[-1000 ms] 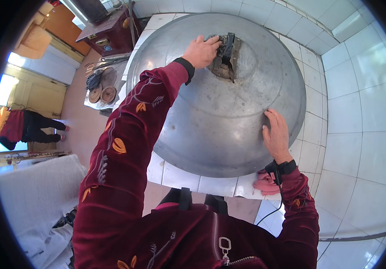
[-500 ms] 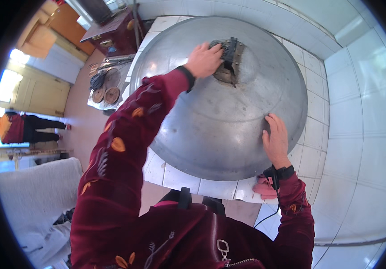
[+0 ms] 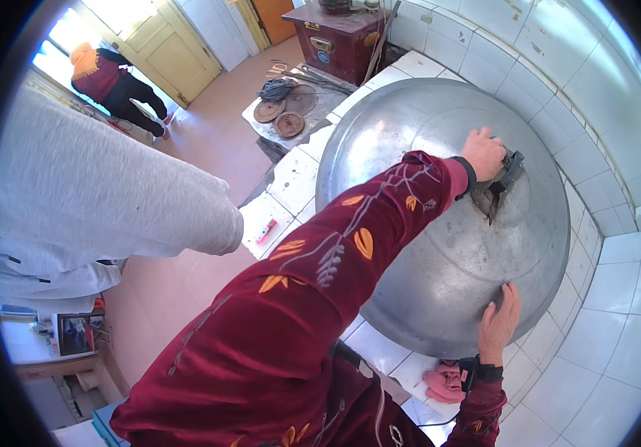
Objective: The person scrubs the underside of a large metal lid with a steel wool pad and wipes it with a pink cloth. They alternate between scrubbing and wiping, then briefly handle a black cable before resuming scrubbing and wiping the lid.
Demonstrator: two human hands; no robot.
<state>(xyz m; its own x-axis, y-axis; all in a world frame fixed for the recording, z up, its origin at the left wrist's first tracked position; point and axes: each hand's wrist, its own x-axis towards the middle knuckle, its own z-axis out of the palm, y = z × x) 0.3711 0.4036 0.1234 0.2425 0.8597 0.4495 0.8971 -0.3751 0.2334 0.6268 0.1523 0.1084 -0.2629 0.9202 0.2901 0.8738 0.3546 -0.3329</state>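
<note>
A broad, domed grey metal lid rests on a white-tiled counter. Near its middle is a dark, worn handle over a rusty patch. My left hand is closed at the far left side of this handle, fingers curled down. What lies under those fingers is mostly hidden; a dark, wiry edge showed there earlier. On the near right part of the lid, my right hand lies with fingers stretched out, pressing on the metal close to the rim.
A pink cloth sits on the counter by my right wrist. A small red-and-white tube lies on the left tiles. Beyond stand a stove top with round plates and a dark red box. Light grey fabric fills the left; a person stands by the door.
My view has swung left, so the lid and both hands appear further right. My left hand stays beside the handle and my right hand on the near rim. More of the grey fabric shows.
</note>
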